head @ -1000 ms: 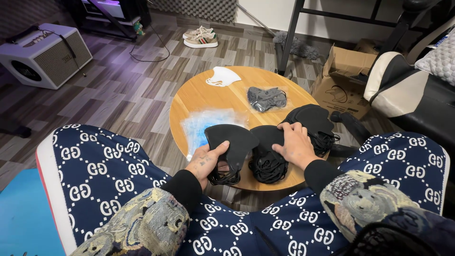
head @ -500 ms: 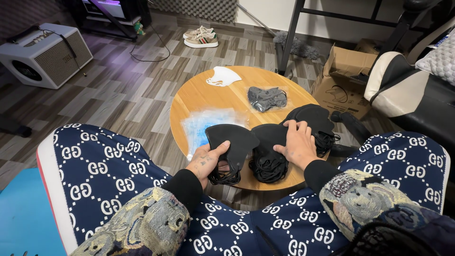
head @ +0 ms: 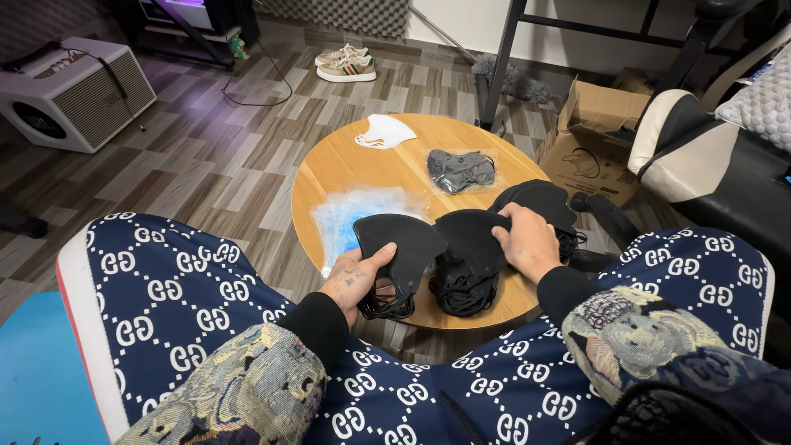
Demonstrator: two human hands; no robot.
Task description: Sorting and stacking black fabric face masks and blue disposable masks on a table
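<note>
On a small round wooden table lie several black face masks. My left hand grips the near edge of one black mask, with its ear loops bunched below. My right hand rests on a second black mask that lies over a heap of black masks. More black masks are stacked behind my right hand.
A bag of blue masks, a bagged grey mask and a white mask lie farther back. A cardboard box, a chair, a speaker and shoes stand around on the wood floor.
Both hands stay on the black masks with hardly any movement; the right hand has shifted slightly on its mask.
</note>
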